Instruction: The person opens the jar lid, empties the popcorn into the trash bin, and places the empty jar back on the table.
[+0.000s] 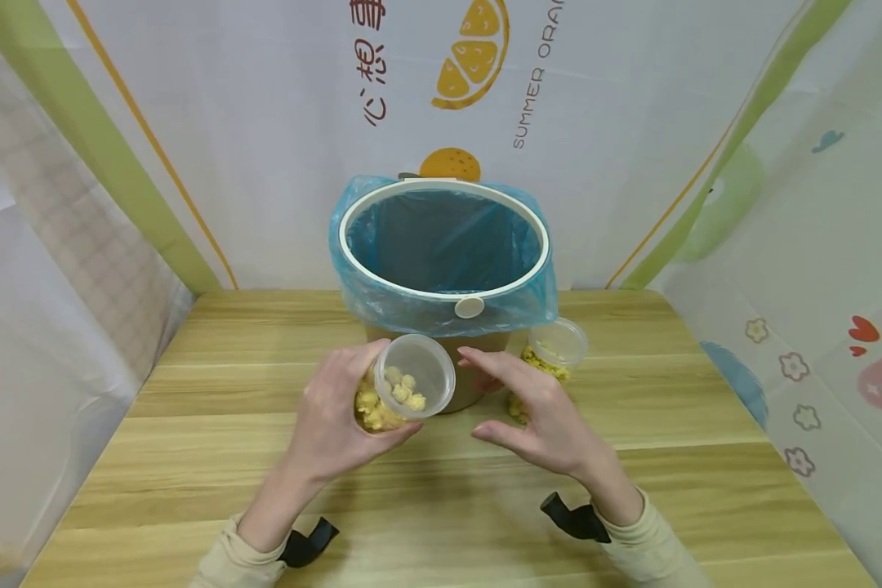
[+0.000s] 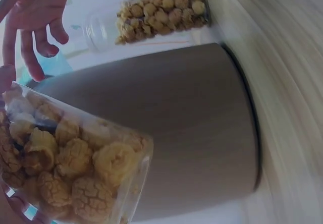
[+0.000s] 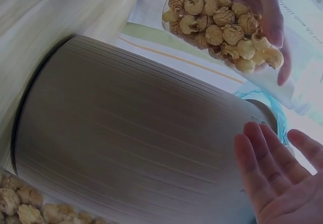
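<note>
Head: clear plastic cylindrical jar of yellow popcorn is gripped by left hand, tilted, before taupe bin with blue plastic liner; mouth pointed up-right, cameraward. Right hand relaxed, nothing held.

Left wrist: jar's long axis slanted, base lower-right. Second clear popcorn jar stood upright, ungrasped.

Right wrist: long axis roughly parallel to bin's. Judged: pickup done; popcorn not emptied out.

Here's the wooden table, grain streaking side to side, and just behind it a white curtain with an orange slice and lettering up top! Green stripes slant down both sides; over right, another curtain sports flowers and hearts.
</note>
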{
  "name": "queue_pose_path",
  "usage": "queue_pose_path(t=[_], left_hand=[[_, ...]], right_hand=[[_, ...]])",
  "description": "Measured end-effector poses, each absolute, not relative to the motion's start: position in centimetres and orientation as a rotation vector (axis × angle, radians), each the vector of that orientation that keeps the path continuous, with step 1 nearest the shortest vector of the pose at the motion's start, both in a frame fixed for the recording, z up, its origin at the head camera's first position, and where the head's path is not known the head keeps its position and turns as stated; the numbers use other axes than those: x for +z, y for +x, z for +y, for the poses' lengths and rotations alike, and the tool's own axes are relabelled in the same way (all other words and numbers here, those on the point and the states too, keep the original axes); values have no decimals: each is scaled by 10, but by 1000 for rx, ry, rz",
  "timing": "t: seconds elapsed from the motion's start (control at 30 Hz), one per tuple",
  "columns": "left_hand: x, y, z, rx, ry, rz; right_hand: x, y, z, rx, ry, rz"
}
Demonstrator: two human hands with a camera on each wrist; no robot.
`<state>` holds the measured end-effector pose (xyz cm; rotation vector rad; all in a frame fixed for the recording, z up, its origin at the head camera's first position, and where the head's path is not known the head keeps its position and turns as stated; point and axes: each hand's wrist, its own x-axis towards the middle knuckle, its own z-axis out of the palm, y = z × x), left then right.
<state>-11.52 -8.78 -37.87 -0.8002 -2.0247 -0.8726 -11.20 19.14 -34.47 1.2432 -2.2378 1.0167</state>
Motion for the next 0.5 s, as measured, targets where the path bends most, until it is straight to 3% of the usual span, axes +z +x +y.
queue_pose_path(t=[0.5], left_hand=[[-375,-110,-64,-770,-851,-2129]], right_hand=[[-337,-109,201,1024,1144,-2166]])
